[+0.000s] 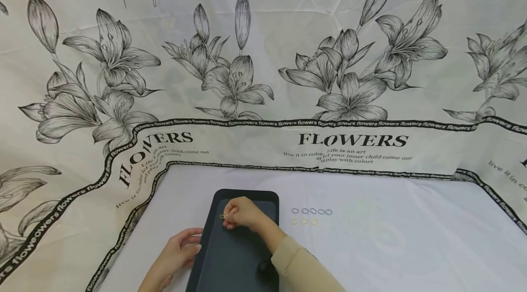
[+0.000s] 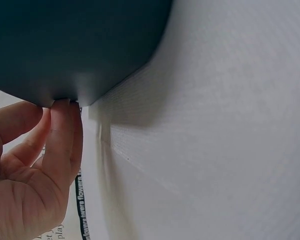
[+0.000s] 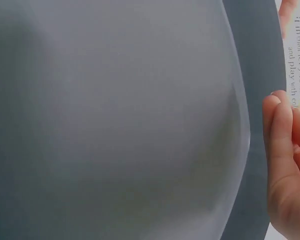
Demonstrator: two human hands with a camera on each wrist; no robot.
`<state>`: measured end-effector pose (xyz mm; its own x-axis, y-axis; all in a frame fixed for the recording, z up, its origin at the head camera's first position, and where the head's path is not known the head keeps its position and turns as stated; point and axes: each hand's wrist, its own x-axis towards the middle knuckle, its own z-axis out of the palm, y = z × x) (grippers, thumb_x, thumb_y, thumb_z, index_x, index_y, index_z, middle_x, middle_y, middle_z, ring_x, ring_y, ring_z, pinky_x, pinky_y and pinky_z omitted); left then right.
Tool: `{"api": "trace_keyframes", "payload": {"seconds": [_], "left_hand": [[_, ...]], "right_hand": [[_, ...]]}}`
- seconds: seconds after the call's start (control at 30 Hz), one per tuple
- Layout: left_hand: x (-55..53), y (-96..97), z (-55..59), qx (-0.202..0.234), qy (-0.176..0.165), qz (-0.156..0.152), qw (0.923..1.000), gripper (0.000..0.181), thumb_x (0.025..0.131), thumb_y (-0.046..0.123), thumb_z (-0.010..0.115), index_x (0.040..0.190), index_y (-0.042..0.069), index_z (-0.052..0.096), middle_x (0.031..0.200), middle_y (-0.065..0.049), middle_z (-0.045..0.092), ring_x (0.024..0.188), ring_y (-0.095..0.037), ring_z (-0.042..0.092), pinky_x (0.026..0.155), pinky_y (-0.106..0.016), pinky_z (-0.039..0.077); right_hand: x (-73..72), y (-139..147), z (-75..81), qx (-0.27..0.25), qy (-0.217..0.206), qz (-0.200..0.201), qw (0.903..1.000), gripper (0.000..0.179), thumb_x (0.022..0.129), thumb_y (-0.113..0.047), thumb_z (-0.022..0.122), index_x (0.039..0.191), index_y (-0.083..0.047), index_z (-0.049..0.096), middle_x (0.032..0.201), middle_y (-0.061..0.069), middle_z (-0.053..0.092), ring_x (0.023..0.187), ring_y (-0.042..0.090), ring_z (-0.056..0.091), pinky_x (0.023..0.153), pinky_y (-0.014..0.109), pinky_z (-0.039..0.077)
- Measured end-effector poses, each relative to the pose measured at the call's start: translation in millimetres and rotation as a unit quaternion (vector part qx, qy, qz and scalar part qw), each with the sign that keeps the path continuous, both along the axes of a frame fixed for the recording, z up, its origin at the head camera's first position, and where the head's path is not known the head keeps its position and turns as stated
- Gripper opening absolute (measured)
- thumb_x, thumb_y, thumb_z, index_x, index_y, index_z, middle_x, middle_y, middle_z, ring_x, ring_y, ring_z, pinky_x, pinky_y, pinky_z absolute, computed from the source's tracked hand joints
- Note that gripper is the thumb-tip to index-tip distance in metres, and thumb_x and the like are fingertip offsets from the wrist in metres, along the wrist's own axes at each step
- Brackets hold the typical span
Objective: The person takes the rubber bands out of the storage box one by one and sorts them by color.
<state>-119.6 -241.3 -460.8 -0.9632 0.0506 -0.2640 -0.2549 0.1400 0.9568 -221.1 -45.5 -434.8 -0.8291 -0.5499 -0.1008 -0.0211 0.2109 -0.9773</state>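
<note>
In the head view, a small yellow rubber band [image 1: 221,216] juts from the fingertips of my right hand [image 1: 243,213], which pinches it over the far left part of a dark tray [image 1: 230,260]. The right wrist view shows thumb and fingers together at the tray's rim [image 3: 257,65], with a speck of yellow by them. Beside the tray's left side is my left hand [image 1: 177,251]. Its fingertips touch the outer edge there, and the left wrist view has them against the tray's underside edge [image 2: 65,95].
Right of the tray on the white tabletop [image 1: 391,237] lie a row of several dark blue bands [image 1: 314,211] and a row of three pale yellow bands [image 1: 304,222]. A dark rounded object [image 1: 266,268] shows beside the right sleeve. Flower-printed cloth [image 1: 247,145] rises behind.
</note>
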Motion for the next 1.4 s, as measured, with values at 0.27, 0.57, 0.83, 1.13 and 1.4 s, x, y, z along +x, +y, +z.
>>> {"api": "trace_keyframes", "payload": {"seconds": [0.27,0.57,0.83,1.13,1.4], "left_hand": [[0.0,0.2,-0.6,-0.007,-0.004,0.007,0.9999,0.047,0.086,0.002,0.06,0.129,-0.008,0.044,0.111,-0.015,0.059,0.091,-0.019,0.06,0.068,-0.037,0.051],[0.2,1.1,-1.8,-0.003,-0.008,0.011,0.9999,0.047,0.085,0.002,0.061,0.129,-0.007,0.045,0.107,-0.012,0.061,0.087,-0.018,0.061,0.066,-0.036,0.05],[1.0,1.1,-1.4,0.006,0.002,0.0,1.0,0.048,0.086,0.002,0.06,0.129,-0.008,0.043,0.106,-0.011,0.061,0.087,-0.017,0.061,0.067,-0.036,0.051],[0.0,0.6,-0.1,0.002,0.002,-0.003,1.0,0.048,0.086,0.003,0.059,0.13,-0.008,0.043,0.11,-0.014,0.06,0.089,-0.019,0.061,0.068,-0.037,0.051],[1.7,-0.6,0.4,0.016,0.005,-0.007,0.9998,0.048,0.086,0.002,0.058,0.13,-0.009,0.043,0.108,-0.012,0.061,0.088,-0.019,0.061,0.068,-0.037,0.052]], "right_hand": [[-0.3,7,6.9,-0.008,-0.036,-0.002,0.9993,0.009,0.083,0.009,0.06,0.091,0.013,0.063,0.074,0.021,0.066,0.058,0.013,0.061,0.06,0.031,0.054],[-0.3,21,16.2,-0.001,-0.039,-0.008,0.9992,0.009,0.084,0.007,0.06,0.09,0.012,0.064,0.074,0.016,0.067,0.061,0.013,0.062,0.063,0.031,0.054],[-0.5,26,21.3,-0.005,-0.039,-0.007,0.9992,0.011,0.084,0.007,0.061,0.092,0.013,0.064,0.077,0.018,0.068,0.062,0.013,0.063,0.062,0.03,0.054],[-4.5,39,26.7,0.001,-0.025,-0.013,0.9996,0.015,0.086,0.002,0.061,0.097,0.011,0.064,0.086,0.02,0.068,0.075,0.025,0.067,0.067,0.033,0.054],[-3.7,47,26.7,0.015,-0.005,-0.008,0.9998,0.016,0.086,0.001,0.062,0.097,0.011,0.064,0.088,0.021,0.068,0.082,0.032,0.067,0.068,0.035,0.054]]}}
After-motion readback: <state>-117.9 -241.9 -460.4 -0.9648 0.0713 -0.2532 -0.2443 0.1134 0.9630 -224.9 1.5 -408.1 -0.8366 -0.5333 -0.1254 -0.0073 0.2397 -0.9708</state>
